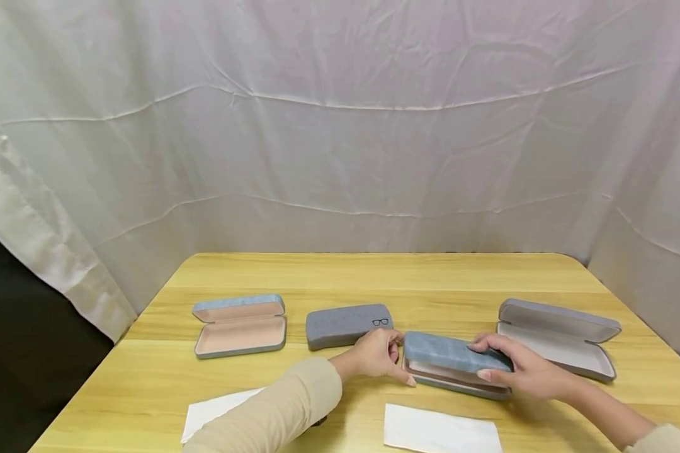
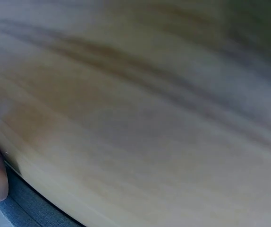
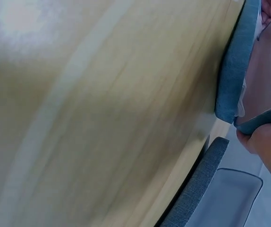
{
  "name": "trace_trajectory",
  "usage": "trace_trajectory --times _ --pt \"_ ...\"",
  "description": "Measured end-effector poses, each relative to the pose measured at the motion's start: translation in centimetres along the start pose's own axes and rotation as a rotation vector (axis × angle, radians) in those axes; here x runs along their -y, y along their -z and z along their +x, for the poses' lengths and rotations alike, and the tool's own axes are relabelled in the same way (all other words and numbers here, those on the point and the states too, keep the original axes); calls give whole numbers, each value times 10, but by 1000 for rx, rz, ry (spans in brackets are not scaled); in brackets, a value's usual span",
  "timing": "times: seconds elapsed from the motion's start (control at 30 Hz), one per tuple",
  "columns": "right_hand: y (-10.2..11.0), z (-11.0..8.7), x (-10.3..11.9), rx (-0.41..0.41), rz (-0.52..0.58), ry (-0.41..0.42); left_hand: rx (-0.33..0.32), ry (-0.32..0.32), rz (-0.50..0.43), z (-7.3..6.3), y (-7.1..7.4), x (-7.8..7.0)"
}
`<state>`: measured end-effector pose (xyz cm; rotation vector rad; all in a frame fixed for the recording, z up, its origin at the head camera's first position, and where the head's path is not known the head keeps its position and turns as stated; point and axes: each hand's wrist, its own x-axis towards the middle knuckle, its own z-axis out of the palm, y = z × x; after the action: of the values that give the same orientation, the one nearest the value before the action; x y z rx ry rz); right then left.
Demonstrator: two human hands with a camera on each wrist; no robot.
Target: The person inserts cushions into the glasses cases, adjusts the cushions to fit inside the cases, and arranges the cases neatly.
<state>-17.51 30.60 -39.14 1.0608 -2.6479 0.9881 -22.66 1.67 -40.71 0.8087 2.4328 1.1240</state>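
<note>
A light-blue glasses case [image 1: 444, 352] with a pale pink lining sits partly open at the front right of the table. My right hand [image 1: 524, 371] grips its lid at the right end, thumb at the front edge and fingers over the top. At the left end, my left hand [image 1: 376, 353] holds the case with curled fingers and a thumb at the front corner. In the right wrist view, pale material [image 3: 241, 99] shows between lid and base. A closed grey glasses case [image 1: 345, 324] with a small spectacles print lies just behind the left hand.
An open blue case [image 1: 240, 333] stands at the left. To the right, an open grey case [image 1: 555, 340] stands behind my right hand. Two white cloths [image 1: 442, 429] lie near the front, one partly under my left sleeve [image 1: 272, 406]. Pale curtains [image 1: 340, 157] surround the wooden table.
</note>
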Motion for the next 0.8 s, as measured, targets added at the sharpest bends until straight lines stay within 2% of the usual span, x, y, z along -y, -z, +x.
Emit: trace_trajectory --times 0.13,0.8 --pt "-4 -2 1 -32 -69 4 0 0 7 0 0 1" --pt "-10 -4 8 -81 -189 -20 -7 3 52 -1 -2 0"
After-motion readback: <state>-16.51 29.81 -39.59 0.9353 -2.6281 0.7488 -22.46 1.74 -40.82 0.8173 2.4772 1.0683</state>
